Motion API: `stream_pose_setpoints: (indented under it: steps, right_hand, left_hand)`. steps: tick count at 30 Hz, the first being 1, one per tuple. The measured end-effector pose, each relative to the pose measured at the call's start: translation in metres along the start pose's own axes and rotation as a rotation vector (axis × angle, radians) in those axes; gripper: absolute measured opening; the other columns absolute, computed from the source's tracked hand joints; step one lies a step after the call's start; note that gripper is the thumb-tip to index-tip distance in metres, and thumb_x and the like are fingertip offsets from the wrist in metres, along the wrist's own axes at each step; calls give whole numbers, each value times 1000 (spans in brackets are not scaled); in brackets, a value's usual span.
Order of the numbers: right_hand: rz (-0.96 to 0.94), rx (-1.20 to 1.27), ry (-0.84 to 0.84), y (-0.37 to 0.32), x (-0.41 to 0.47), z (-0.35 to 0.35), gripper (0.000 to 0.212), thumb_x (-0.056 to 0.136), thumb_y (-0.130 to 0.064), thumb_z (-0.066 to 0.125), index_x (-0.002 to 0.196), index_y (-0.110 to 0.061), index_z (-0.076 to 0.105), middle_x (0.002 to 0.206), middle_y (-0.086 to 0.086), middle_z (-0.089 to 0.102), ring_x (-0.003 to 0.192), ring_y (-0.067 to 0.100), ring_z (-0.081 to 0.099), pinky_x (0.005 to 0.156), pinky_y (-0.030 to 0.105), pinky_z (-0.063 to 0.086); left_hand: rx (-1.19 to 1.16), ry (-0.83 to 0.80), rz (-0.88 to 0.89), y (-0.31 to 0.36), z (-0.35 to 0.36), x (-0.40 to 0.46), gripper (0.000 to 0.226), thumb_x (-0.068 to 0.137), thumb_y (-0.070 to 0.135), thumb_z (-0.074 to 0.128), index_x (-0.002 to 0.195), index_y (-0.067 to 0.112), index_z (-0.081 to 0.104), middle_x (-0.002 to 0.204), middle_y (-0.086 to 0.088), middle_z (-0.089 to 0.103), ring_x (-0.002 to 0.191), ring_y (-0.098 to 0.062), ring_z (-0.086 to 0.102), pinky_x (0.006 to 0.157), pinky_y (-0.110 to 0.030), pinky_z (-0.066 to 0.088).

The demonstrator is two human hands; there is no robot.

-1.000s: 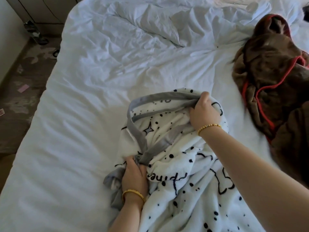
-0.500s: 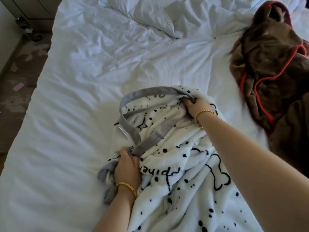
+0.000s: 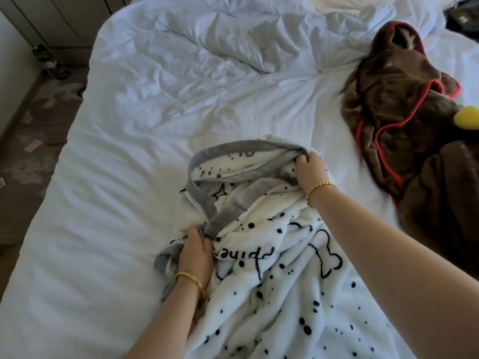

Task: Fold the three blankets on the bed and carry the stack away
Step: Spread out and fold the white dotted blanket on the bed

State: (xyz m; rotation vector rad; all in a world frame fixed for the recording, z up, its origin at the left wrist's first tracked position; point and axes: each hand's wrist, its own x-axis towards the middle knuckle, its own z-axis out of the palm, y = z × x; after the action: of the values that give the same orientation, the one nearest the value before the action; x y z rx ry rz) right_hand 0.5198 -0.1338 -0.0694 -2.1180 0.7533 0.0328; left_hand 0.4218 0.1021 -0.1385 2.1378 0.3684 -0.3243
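Note:
A white fleece blanket (image 3: 280, 294) with black dots, bone drawings and a grey border lies bunched on the near part of the bed. My left hand (image 3: 195, 252) grips its grey border near the left side. My right hand (image 3: 309, 171) pinches the same grey border farther up, where it loops over. A brown blanket (image 3: 404, 104) with red trim lies crumpled at the right of the bed. Another dark brown blanket (image 3: 445, 211) sits below it at the right edge.
The bed (image 3: 103, 229) has a wrinkled white sheet, with a rumpled white duvet (image 3: 233, 40) at the far end. A yellow object (image 3: 467, 117) shows at the right edge. Patterned floor (image 3: 33, 130) and a wooden cabinet (image 3: 59, 19) lie to the left.
My right hand has shifted its grip along the grey border at the top of the loop. My left hand keeps hold of the border in about the same spot.

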Motion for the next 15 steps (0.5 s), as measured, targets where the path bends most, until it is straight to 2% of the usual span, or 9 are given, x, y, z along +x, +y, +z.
stream_pose_setpoints:
  steps: [2, 3, 5, 7, 8, 11, 13, 15]
  right_hand:
    - [-40, -122, -127, -1, -14, -10, 21, 95, -33, 43, 91, -13, 44, 75, 0, 48, 74, 23, 48, 59, 29, 33]
    - [-36, -166, -209, 0, -23, -15, 22, 92, -36, 50, 92, -15, 43, 76, 0, 49, 72, 21, 50, 59, 29, 37]
    - [-50, -331, -276, 5, -41, -23, 24, 88, -33, 59, 93, -19, 40, 77, -1, 49, 72, 18, 52, 62, 30, 44]
    - [-97, -593, -259, 10, -61, -29, 16, 90, -30, 54, 92, -19, 42, 72, -2, 49, 71, 20, 53, 63, 31, 45]
    - [-113, -701, -274, 10, -72, -33, 12, 91, -28, 50, 92, -17, 47, 70, -2, 49, 70, 19, 53, 62, 30, 45]
    - [-64, -843, -414, 8, -109, -44, 27, 94, -31, 41, 104, -9, 53, 79, 2, 49, 70, 19, 49, 59, 27, 42]
    - [-35, -904, -535, 9, -138, -53, 31, 96, -34, 38, 106, -8, 53, 86, 6, 51, 81, 22, 52, 67, 28, 43]
    - [14, -866, -626, 15, -166, -60, 25, 97, -29, 39, 102, -9, 54, 95, 9, 58, 97, 27, 59, 75, 30, 45]
  left_hand:
    - [5, -109, -5, 3, -9, -6, 4, 98, 19, 38, 95, 20, 39, 76, 4, 54, 72, -15, 52, 54, -19, 36]
    - [26, -151, -3, 5, -13, -11, 7, 98, 22, 39, 104, 21, 43, 84, 7, 56, 78, -13, 53, 61, -19, 39]
    - [96, -199, -3, 10, -22, -21, 27, 96, 24, 44, 123, 21, 45, 106, 3, 60, 98, -18, 57, 82, -25, 44]
    - [180, -207, -38, 18, -31, -33, 37, 95, 19, 47, 131, 21, 43, 117, -3, 60, 105, -26, 59, 90, -32, 47]
    - [235, -211, -56, 24, -36, -41, 38, 94, 15, 47, 131, 19, 42, 115, -5, 60, 102, -28, 60, 87, -33, 49]
    - [329, -216, -83, 43, -50, -65, 41, 92, 11, 49, 131, 15, 38, 112, -10, 59, 91, -28, 60, 76, -32, 48]
    - [312, -168, -118, 55, -62, -83, 30, 93, 13, 49, 121, 14, 40, 112, -14, 59, 94, -31, 60, 77, -36, 49]
    - [338, -92, -168, 68, -75, -99, 14, 95, 15, 44, 108, 11, 42, 112, -19, 59, 100, -34, 58, 83, -39, 48]
